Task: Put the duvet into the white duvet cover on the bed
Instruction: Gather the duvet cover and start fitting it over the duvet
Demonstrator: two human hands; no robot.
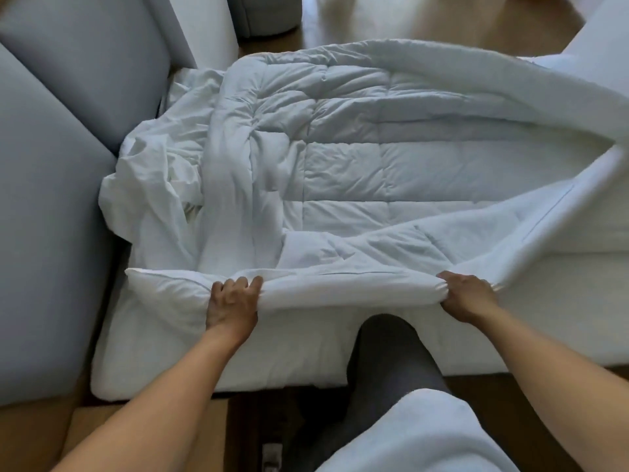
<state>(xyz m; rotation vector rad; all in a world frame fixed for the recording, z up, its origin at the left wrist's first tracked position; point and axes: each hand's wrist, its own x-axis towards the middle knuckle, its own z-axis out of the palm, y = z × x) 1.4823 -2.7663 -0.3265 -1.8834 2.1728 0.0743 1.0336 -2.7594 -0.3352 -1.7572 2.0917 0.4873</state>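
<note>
Left hand (233, 301) and right hand (466, 296) each clench the duvet's (340, 165) near edge. The crumpled duvet cover (149, 185) lies at ten o'clock.

I see the duvet (340, 165) spread across the bed (170, 362), with its right side lifted off the mattress. The duvet cover (153, 178) lies bunched to its left, against the padded panels (51, 233). On the duvet's near edge, the left hand (231, 304) and right hand (466, 298) are well apart, with a knee (384, 342) on the bed between them.
</note>
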